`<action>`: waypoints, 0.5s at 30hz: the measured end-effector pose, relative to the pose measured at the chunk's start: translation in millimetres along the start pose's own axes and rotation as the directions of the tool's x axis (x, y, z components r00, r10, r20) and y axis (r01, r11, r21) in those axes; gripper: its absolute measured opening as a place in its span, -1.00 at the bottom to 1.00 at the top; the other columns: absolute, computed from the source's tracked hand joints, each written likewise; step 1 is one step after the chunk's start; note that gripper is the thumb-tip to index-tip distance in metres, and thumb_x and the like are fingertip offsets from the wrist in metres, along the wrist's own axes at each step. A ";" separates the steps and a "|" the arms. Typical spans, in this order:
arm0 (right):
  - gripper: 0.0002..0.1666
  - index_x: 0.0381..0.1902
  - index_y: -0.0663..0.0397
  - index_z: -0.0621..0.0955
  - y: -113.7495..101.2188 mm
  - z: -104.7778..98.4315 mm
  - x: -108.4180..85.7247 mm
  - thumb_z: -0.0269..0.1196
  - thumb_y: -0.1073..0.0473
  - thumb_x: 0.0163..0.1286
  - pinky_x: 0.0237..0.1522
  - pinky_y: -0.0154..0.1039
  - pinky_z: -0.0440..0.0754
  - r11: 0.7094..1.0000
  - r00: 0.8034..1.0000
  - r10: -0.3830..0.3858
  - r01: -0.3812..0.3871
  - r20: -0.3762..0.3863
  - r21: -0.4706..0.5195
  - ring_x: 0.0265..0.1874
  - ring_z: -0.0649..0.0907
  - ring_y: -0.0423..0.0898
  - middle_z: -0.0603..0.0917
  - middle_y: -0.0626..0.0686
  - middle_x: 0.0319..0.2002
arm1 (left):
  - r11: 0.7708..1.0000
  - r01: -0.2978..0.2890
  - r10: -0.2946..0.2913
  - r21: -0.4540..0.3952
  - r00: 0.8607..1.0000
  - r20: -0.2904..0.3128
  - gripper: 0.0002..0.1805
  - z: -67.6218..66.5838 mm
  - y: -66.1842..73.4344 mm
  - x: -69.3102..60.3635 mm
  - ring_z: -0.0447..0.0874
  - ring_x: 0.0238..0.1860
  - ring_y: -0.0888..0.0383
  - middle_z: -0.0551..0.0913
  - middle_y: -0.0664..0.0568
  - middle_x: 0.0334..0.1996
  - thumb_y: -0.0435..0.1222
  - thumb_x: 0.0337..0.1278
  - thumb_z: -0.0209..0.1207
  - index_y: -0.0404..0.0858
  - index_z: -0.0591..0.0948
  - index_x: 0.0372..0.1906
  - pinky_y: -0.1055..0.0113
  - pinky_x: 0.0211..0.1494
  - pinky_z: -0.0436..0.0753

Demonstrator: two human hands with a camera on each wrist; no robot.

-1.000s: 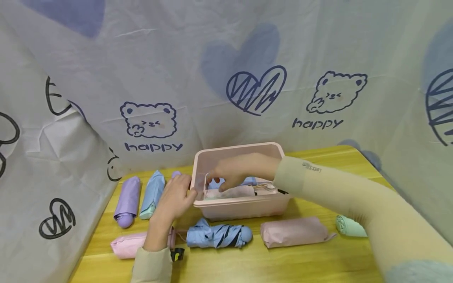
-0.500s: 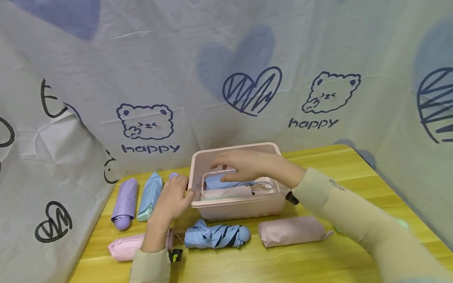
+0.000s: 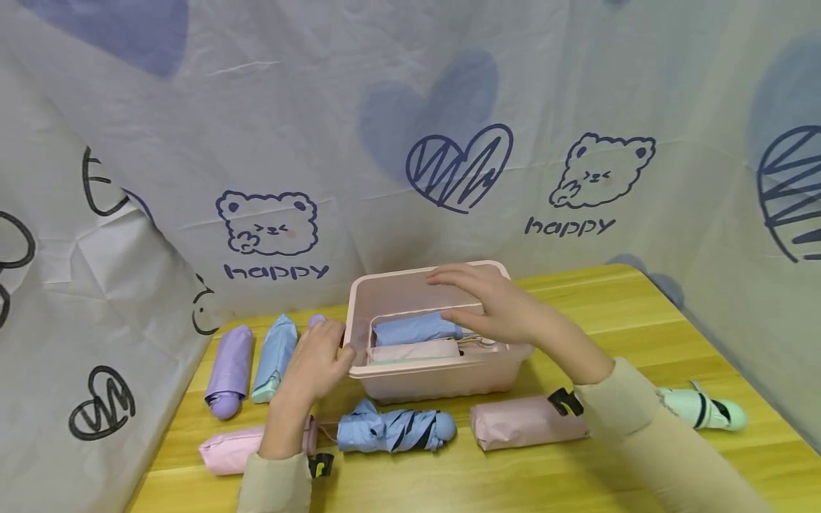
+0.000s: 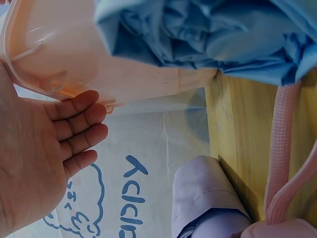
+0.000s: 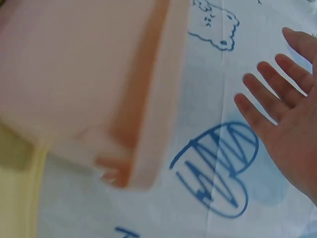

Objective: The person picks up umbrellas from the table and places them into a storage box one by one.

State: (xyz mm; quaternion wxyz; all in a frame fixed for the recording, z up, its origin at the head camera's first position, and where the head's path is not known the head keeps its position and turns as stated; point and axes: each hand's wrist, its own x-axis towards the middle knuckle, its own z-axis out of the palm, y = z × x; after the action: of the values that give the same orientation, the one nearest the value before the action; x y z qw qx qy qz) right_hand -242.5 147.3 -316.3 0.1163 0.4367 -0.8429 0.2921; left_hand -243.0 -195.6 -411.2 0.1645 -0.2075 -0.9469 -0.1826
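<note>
My left hand (image 3: 314, 360) rests against the left side of a pale pink plastic bin (image 3: 442, 386), its fingers fairly straight in the left wrist view. Over the bin's right part hovers my right hand (image 3: 500, 303), fingers spread and holding nothing, as the right wrist view confirms. Inside the bin lie a folded blue umbrella (image 3: 413, 330) and, in front of it, a pale pink folded umbrella (image 3: 417, 350); the right hand covers part of the bin's contents. Before the bin lie a blue umbrella with dark stripes (image 3: 391, 429) and a dusty pink umbrella (image 3: 513, 423).
At the left lie a purple umbrella (image 3: 231, 367), a blue umbrella in its sleeve (image 3: 276, 356) and a pink umbrella (image 3: 232, 450) partly under the left forearm. A mint green umbrella (image 3: 705, 410) lies far right. A printed cloth (image 3: 398, 235) hangs behind the wooden table (image 3: 487, 484).
My right hand has lifted out of the bin and moved right, its fingers spreading and uncovering the blue umbrella inside. The left hand has stayed at the bin's left side.
</note>
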 end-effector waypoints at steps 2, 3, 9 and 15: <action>-0.33 0.47 0.07 0.45 2.3 -0.4 -11.2 0.31 0.06 0.48 0.45 0.16 0.35 0.999 0.998 0.052 -0.052 -0.019 0.015 0.47 0.41 0.11 0.47 0.13 0.46 | 1.000 0.001 -0.001 -0.002 1.000 0.000 -0.78 0.2 1.0 0.0 0.47 -0.21 -0.04 0.60 -0.11 -0.30 -0.22 0.20 0.06 -0.30 0.58 -0.24 0.01 0.06 0.44; -0.29 0.50 0.04 0.42 3.4 -0.3 -16.7 0.31 0.03 0.48 0.45 0.19 0.34 0.997 0.996 0.081 -0.080 -0.025 0.017 0.49 0.38 0.12 0.44 0.12 0.48 | 1.000 0.003 -0.003 -0.001 1.000 0.000 -0.78 0.1 1.4 0.0 0.47 -0.21 -0.04 0.60 -0.11 -0.29 -0.22 0.20 0.06 -0.30 0.58 -0.23 0.01 0.06 0.44; 0.04 0.65 -0.05 0.17 14.4 3.3 -48.0 0.41 -0.09 0.36 0.50 0.26 0.17 0.978 0.976 0.211 -0.210 -0.058 0.016 0.61 0.15 0.15 0.16 0.08 0.63 | 1.000 0.009 -0.009 -0.004 1.000 0.004 -0.77 -0.3 2.4 0.1 0.48 -0.21 -0.05 0.62 -0.15 -0.28 -0.22 0.19 0.07 -0.31 0.58 -0.22 0.01 0.07 0.44; 0.39 0.69 0.10 -0.09 22.9 7.4 -75.8 0.51 -0.13 0.21 0.51 0.35 0.01 0.961 0.958 0.276 -0.276 -0.083 0.006 0.64 -0.06 0.25 -0.12 0.15 0.68 | 1.000 0.013 -0.013 -0.010 1.000 0.006 -0.78 0.3 1.8 0.2 0.47 -0.21 -0.04 0.62 -0.13 -0.28 -0.22 0.20 0.06 -0.30 0.58 -0.23 0.02 0.08 0.43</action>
State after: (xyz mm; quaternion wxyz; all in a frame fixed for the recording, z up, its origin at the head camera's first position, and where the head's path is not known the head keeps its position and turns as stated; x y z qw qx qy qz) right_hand -215.7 203.8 -365.4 0.1104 0.3022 -0.8907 0.3210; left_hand -242.4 -194.0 -410.9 0.1596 -0.2026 -0.9477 -0.1878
